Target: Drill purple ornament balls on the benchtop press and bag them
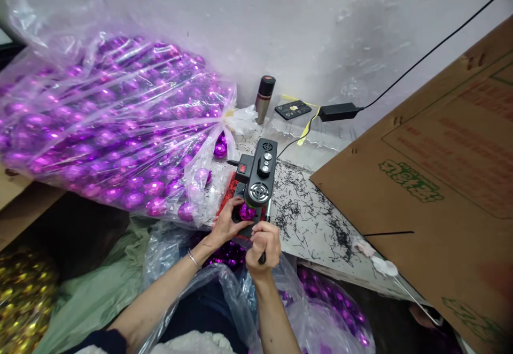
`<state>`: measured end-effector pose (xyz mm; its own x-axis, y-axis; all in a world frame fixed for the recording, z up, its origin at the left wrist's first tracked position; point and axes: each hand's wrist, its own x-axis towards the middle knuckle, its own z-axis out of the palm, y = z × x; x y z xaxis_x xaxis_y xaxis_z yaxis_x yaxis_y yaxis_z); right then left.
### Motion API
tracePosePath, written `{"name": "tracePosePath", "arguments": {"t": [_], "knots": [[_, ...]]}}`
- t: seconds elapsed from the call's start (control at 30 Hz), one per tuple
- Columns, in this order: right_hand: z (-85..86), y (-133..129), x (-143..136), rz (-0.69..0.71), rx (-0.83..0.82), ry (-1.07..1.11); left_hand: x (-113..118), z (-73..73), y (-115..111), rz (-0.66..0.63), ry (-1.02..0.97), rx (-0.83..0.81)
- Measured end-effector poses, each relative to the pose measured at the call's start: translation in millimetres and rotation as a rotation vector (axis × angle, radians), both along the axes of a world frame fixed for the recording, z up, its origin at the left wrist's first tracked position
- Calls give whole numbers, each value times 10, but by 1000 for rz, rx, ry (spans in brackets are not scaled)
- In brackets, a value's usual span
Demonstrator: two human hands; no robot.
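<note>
A shiny purple ball (247,212) sits beneath the head of a small black machine (261,172) with round vents, silver knobs and a red switch. My left hand (227,221) steadies this ball from the left, thumb and fingers curved around it. Just right of it, my right hand (264,246) is closed around a slim pen-like tool (268,208). Its pale shaft points up beside the machine, and a dark end shows below my fist. The tool's exact kind and its tip are unclear. Red patterned material (227,192) lies under the machine.
A large clear bag of purple balls (132,129) fills the left. Behind stand a flask (265,100), a phone (293,109) and a black power adapter (339,112). Black bits (308,204) litter the table. A tilted cardboard box (433,172) bounds the right.
</note>
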<state>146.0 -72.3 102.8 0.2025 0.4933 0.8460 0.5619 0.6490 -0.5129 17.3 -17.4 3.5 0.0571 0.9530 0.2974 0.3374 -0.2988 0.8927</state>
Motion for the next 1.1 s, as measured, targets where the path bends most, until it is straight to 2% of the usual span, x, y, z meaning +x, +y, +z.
{"name": "tracePosePath", "arguments": {"t": [0.13,0.27,0.43,0.87,1.0,1.1], "knots": [[-123,31,-40,-35,44,43,11,-49,9,-24,-5,50],[-226,8,-38,-52,2,83,28,-94,22,-44,10,102],[-282,-10,-16,-88,-7,81,65,-132,27,-42,12,190],[-248,86,-19,-138,68,32,119,-182,46,-41,-3,226],[-261,108,7,-120,109,-79,122,-163,35,-53,-7,179],[-145,98,14,-119,103,-43,130,-130,59,-60,-8,128]]}}
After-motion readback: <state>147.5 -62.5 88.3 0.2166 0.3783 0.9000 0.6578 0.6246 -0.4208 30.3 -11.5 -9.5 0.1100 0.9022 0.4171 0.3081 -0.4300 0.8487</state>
